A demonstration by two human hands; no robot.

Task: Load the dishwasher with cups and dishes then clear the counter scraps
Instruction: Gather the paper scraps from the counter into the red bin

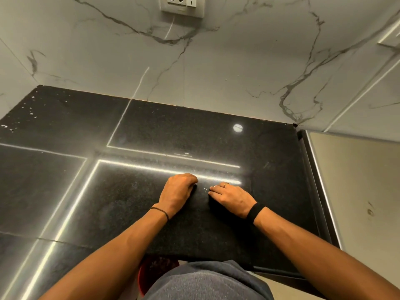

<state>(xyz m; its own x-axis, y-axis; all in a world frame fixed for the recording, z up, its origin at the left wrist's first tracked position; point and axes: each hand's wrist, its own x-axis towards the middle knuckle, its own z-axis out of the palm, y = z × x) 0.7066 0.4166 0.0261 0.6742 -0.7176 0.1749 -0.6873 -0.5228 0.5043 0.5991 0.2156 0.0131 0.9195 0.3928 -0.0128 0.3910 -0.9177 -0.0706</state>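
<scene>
Both hands rest on the black granite counter (134, 204), a little apart. My left hand (177, 191) lies knuckles up with its fingers curled under against the stone; nothing shows inside it. My right hand (229, 197) lies with its fingers fairly straight, pointing left, fingertips on the counter. A few tiny white crumbs (205, 189) sit in the gap between the two hands. More white scraps (30, 111) are scattered on the counter at the far left, near the wall. No cups or dishes are in view.
A red bin (151, 276) shows below the counter's front edge, partly hidden by my body. Marble walls (216, 68) close the back and left. The counter ends at the right edge (311, 191), with beige floor beyond. A wall socket (181, 5) sits high up.
</scene>
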